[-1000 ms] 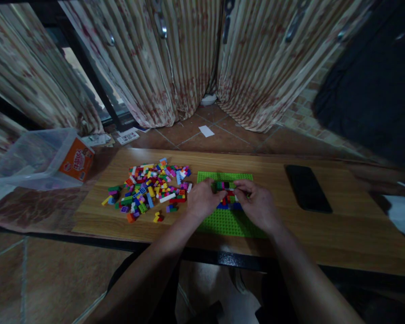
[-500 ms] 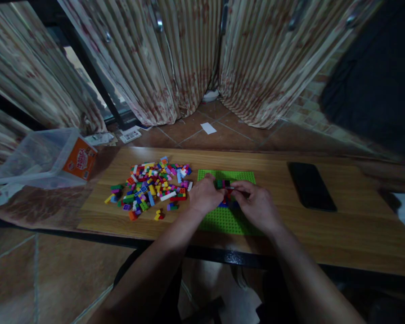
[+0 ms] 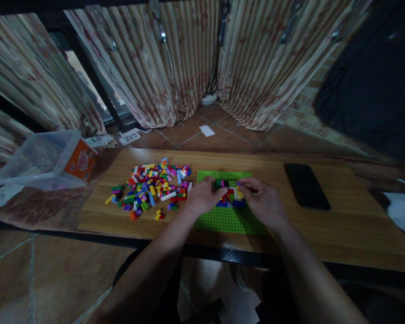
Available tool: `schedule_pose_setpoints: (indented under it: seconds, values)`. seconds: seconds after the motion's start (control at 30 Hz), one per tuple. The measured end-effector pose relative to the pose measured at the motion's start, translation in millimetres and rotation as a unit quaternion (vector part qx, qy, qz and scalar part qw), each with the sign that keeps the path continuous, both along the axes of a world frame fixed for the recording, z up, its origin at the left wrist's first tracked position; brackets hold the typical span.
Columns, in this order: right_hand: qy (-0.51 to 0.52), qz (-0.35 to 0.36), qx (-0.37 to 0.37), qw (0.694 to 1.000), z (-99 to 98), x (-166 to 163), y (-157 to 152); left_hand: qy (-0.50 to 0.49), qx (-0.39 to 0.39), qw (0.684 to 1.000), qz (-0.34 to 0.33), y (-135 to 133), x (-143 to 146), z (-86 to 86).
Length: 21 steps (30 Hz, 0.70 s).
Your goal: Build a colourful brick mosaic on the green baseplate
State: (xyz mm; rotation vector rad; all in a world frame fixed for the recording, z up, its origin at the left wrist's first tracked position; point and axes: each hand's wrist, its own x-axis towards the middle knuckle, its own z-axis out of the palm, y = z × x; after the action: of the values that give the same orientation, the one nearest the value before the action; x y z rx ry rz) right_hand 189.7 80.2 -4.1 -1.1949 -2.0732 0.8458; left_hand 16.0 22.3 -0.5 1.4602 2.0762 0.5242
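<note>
A low structure of toy bricks [image 3: 230,198], with blue, red, white, yellow and green parts, sits on a green studded baseplate [image 3: 222,222]. My left hand [image 3: 202,196] grips the structure's left side, its thumb reaching over the bricks and the forefinger at the back. At the right rear corner, my right hand [image 3: 263,198] is closed in a pinch. Small purple and yellow bits show by those fingertips, so a small brick seems to be there, mostly covered. Both hands hide parts of the structure's sides.
A loose heap of many-coloured bricks [image 3: 151,186] lies left of the baseplate on the wooden table [image 3: 273,243]. To the right is a black phone [image 3: 306,186]. A clear plastic bin [image 3: 43,164] with an orange label stands beyond the table's left end. Curtains hang behind.
My right hand has shifted slightly right, away from my left, uncovering the red, white and yellow bricks in the middle. My left hand stays almost in place. The view has tilted slightly.
</note>
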Motion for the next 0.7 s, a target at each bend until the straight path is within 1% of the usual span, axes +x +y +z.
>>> schedule_pose_setpoints:
  seconds: [0.1,0.17,0.27,0.4,0.57,0.7]
  values:
    - [-0.006,-0.009,0.004,1.000,1.4,1.4,2.0,-0.013,0.013,0.999,-0.038,-1.8,-3.8,-1.4]
    - [-0.010,-0.013,0.003,1.000,2.3,1.5,2.9,-0.027,0.018,0.998,-0.048,-2.1,-4.9,-3.3]
    - [-0.012,-0.018,0.006,1.000,2.8,1.4,3.9,-0.050,0.010,0.998,-0.037,-0.8,-4.8,-5.8]
    - [-0.014,-0.017,0.011,1.000,1.3,1.0,4.9,-0.049,-0.005,0.999,-0.013,1.6,-2.3,-6.0]
    - [-0.022,-0.018,0.023,0.999,-0.6,0.5,6.1,-0.030,-0.007,1.000,-0.003,1.6,1.2,-4.4]
    - [-0.016,-0.017,0.015,1.000,-1.8,1.1,7.4,-0.025,-0.012,1.000,-0.008,0.3,1.2,-5.6]
